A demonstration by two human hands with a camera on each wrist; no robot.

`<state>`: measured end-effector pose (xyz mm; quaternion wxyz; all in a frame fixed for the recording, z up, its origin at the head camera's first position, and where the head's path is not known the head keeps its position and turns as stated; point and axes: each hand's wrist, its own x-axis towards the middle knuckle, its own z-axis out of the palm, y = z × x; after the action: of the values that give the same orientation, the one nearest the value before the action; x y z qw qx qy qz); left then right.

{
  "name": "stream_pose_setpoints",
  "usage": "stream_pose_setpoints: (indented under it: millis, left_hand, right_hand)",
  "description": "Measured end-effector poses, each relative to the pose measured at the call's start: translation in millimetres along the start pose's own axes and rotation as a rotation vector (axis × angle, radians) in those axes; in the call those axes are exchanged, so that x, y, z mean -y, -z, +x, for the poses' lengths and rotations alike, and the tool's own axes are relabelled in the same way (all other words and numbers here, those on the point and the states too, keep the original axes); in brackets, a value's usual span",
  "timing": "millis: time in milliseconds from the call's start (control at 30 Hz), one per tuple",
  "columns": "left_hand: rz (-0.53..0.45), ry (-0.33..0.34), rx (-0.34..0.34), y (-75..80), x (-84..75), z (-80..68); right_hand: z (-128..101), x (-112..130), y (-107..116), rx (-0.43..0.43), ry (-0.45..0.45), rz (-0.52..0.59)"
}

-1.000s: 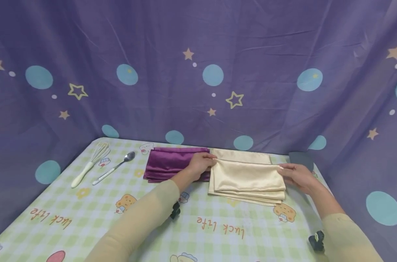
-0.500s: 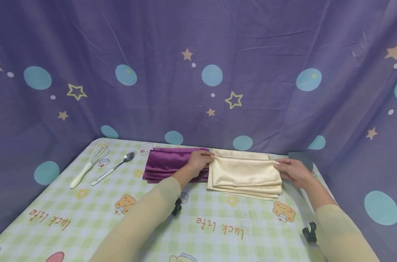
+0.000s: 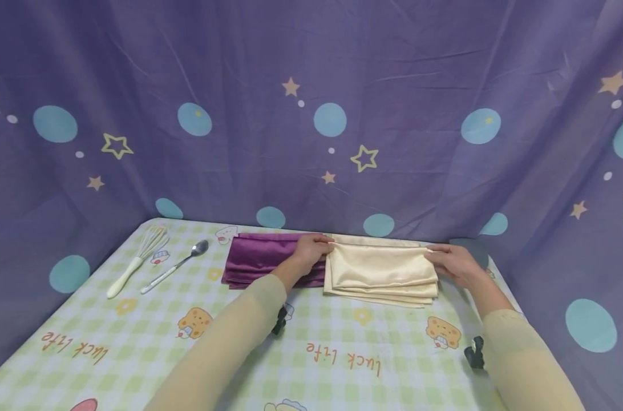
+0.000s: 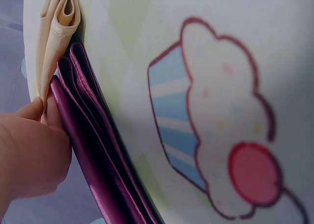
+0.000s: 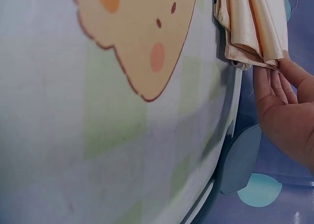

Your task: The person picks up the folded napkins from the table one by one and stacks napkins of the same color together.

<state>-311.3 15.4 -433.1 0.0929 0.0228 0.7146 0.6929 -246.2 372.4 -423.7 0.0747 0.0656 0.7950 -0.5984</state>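
Observation:
A folded cream satin cloth (image 3: 380,275) lies at the back of the table, right of a folded purple cloth (image 3: 257,258). My left hand (image 3: 329,245) pinches the cream cloth's far left corner and rests over the purple cloth's right end. My right hand (image 3: 431,252) pinches the far right corner. In the left wrist view my left hand (image 4: 41,111) grips the cream cloth's (image 4: 59,17) edge above the purple folds (image 4: 98,170). In the right wrist view the fingers (image 5: 272,84) of my right hand lie nearly straight against the cream cloth's (image 5: 255,22) corner; the thumb is hidden.
A white-handled whisk (image 3: 137,260) and a spoon (image 3: 175,265) lie at the back left. A dark grey round object (image 3: 477,249) sits behind my right hand near the table's right edge. Purple star-patterned fabric walls the table in. The checked tablecloth (image 3: 342,354) covers the front.
Both hands have moved away from me with the cream cloth's top layer, drawing its far edge back over the stack, which now looks more compact.

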Motion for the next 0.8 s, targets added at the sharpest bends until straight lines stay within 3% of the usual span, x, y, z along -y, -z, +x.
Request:
stream_pose_setpoints:
  millis: [467,800]
  left_hand:
    - [-0.009,0.003,-0.05,-6.5,-0.7,7.8]
    - [0.0,-0.004,-0.077,-9.9,3.0,14.6]
  right_hand:
    - [19.0,1.3,-2.1,-0.065,-0.026,0.005]
    - [24.3,3.1,-3.3,-0.117,-0.043,-0.083]
